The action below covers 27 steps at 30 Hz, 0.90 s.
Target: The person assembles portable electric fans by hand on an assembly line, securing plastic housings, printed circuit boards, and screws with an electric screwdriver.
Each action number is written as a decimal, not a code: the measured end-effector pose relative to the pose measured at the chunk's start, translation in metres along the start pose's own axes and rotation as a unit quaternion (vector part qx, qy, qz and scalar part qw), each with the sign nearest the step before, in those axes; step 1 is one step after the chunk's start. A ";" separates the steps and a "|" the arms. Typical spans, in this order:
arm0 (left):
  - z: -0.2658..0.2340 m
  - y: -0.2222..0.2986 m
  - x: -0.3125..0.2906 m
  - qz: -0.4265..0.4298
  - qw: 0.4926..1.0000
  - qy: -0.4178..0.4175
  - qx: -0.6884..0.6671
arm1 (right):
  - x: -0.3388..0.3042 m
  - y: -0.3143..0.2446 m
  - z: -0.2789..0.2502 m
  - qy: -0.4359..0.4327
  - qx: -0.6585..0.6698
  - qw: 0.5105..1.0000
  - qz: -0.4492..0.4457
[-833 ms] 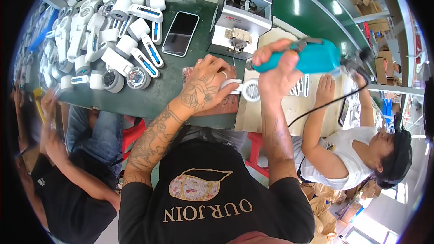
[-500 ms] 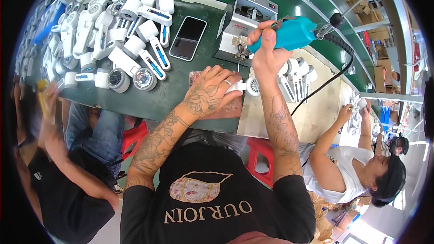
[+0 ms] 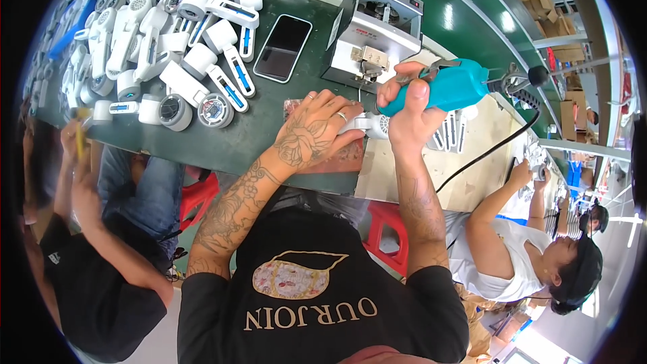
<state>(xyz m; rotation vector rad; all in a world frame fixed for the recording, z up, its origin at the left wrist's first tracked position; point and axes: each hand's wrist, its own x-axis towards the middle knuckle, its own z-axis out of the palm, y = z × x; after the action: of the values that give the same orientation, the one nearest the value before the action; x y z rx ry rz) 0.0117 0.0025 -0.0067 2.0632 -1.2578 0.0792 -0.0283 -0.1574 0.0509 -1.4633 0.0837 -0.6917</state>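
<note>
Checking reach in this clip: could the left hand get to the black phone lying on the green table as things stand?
Probably yes. The left hand rests on a white part, and the phone lies just beyond it on the green table, with nothing between them.

My left hand (image 3: pixel 317 131) lies flat, palm down, fingers spread forward. My right hand (image 3: pixel 408 111) is raised beside it, fist curled tight, thumb up, forearm straight.

Power screwdriver (image 3: pixel 450 86): turquoise plastic body, black cord.
Handheld fan parts (image 3: pixel 168 40): white with blue strips.
Counter (image 3: pixel 256 131): dark green.
</note>
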 end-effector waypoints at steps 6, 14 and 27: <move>-0.002 0.002 0.002 0.004 1.000 -0.008 0.000 | -0.008 0.000 -0.003 -0.014 -0.023 1.000 -0.003; -0.001 0.002 0.002 0.007 1.000 0.002 -0.010 | -0.011 0.011 -0.006 -0.009 -0.005 1.000 -0.013; -0.002 0.004 0.005 -0.004 1.000 -0.002 0.020 | -0.011 0.021 -0.004 -0.021 0.015 1.000 -0.012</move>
<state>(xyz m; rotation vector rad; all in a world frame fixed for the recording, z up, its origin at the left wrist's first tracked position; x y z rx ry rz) 0.0114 -0.0008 -0.0008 2.1026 -1.2598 0.0983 -0.0311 -0.1570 0.0267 -1.4512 0.0227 -0.6787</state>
